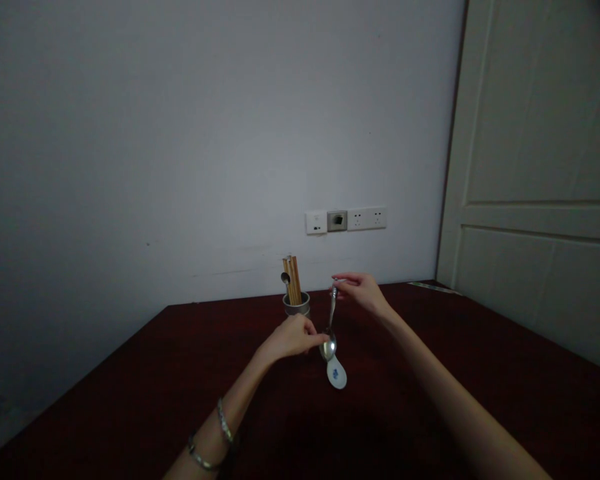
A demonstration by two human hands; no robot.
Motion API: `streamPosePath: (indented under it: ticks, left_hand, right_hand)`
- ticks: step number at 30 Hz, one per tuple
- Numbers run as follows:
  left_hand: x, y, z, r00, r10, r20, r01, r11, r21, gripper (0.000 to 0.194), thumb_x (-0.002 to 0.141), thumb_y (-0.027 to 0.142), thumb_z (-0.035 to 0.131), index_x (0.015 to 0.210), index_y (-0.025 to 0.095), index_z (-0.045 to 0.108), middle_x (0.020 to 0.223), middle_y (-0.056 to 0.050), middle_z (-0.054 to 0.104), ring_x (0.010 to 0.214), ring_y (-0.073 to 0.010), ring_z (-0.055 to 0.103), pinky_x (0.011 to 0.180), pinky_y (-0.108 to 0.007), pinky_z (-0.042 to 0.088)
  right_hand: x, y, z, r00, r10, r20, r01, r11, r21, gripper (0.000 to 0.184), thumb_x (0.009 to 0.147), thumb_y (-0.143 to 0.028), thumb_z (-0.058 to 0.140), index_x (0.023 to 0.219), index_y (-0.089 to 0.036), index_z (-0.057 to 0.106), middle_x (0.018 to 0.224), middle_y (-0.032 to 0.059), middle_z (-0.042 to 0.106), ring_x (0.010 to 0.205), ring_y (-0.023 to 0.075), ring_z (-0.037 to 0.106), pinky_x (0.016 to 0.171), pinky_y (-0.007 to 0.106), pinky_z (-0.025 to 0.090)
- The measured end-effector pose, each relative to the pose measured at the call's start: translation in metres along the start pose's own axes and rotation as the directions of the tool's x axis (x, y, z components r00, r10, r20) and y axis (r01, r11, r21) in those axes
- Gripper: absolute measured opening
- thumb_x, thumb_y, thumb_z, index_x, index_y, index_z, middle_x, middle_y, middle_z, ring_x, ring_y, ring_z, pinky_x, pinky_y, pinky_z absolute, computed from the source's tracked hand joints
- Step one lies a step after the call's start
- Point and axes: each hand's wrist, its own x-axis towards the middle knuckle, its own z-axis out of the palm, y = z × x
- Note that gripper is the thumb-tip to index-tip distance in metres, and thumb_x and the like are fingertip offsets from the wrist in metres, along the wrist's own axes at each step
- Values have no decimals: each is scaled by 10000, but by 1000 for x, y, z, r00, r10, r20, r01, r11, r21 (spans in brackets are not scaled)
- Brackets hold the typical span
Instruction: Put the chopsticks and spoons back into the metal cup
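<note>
Two bangles [224, 421] are being worn on the left forearm. Behind the left hand [291, 337], a metal cup [297, 307] is being used to hold upright wooden chopsticks [295, 283] and a small spoon [285, 278], whose bowl is being shown above the rim. The left hand is being held low, its fingers curled and a digit being extended to the left edge of the large metal spoon's bowl; whether the bowl is being pinched or only touched cannot be told.

The metal spoon [333, 310] is being tilted in front of the person, handle up and bowl down, over the dark red desk [390, 400]. Just below its bowl, a white spoon [337, 375] with a blue pattern is being partly hidden; contact between the two cannot be made out. The top of the metal handle is being clamped between the fingertips of the right hand [361, 291].

Good control is being served by a light pinch near the handle's end, with the bowl being steadied at its edge. Sideways pressure is best being avoided, since the smooth bowl could be slid or twisted against the white spoon.
</note>
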Motion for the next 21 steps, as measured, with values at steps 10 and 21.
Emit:
streamPosePath:
  ticks: [10,21]
  left_hand:
    - [7,-1,14,991,10,132,19,977,-211,302,705,403,548,622,116,596,473,25,502,372,-54,416,377,-176,298]
    - [15,-23,-23,929,-186,-320,62,930,-362,219,689,294,549,557,120,570,411,38,446,331,-44,347,346,-175,221]
  right_hand:
    - [1,-8,-9,990,-9,-142,15,999,44,217,645,-153,669,852,-116,615,608,41,674,586,147,647,518,221,548]
    - [-2,-13,-34,999,48,-14,-49,996,-70,245,629,-146,669,868,-126,622,667,45,681,599,135,636,595,246,542]
